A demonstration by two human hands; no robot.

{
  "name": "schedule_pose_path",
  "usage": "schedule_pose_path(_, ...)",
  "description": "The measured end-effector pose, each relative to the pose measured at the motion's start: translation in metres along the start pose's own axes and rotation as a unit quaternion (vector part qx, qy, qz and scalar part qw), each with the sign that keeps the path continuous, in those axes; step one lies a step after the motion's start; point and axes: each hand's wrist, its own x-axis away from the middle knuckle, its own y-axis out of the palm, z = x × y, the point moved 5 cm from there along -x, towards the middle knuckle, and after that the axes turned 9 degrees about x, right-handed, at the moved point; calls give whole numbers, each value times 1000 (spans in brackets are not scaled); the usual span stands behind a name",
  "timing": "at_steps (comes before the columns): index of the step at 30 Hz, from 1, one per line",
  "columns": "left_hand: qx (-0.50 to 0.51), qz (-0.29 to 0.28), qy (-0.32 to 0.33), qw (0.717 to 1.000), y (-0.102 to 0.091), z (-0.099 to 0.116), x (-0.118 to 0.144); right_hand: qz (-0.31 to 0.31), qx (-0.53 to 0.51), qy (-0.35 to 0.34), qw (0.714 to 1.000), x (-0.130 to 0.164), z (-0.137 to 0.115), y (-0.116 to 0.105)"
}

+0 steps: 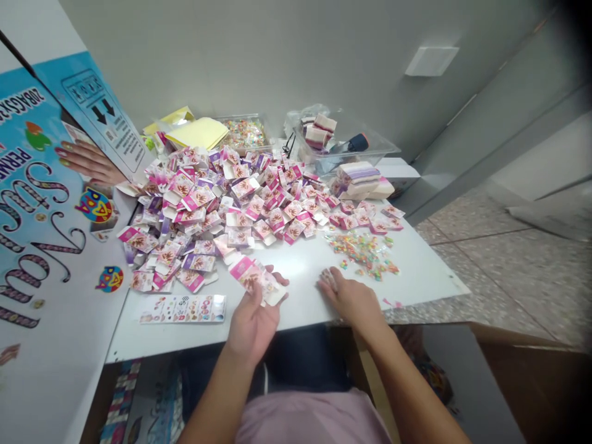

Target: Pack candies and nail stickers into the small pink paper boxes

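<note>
Left hand: the left hand (252, 324) pinched a small pink-and-white carton (255, 279) between thumb and fingers, just above the near edge of the white table (296, 265).
Carton axis: its long side ran from far-left to near-right, with an open white flap at the near-right end.
Right hand: the right hand (351, 299) lay palm down on the table, fingers pressed over a small piece at its far-left tips; what it was could not be told.
Nearer hand: the scattered bright pieces (365, 253) lay just beyond and to the right of the right hand, well apart from the left.
Pile: the heap of flat cartons (222, 203) spread across the far-left of the table, thin glossy card, pink, purple and white.
Strip: a long printed sheet of nail stickers (184, 308) lay flat at the near left, beside the left hand.
Tub: a clear plastic tub (342, 148) stood at the far side, with stacked cartons (361, 176) just in front of it.
</note>
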Motion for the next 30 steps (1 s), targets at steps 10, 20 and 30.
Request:
schedule_pose_path(10, -40, 17, 50, 998, 1, 4, -1, 234, -40, -130, 963, 23, -42, -41)
schedule_pose_path(20, -23, 61, 68, 996, 7, 3, 3, 248, -291, -322, 866, 72, -125, -62)
schedule_pose_path(30, -33, 101, 96, 990, 4, 3, 13, 256, -422, -291, 820, 65, -128, -65)
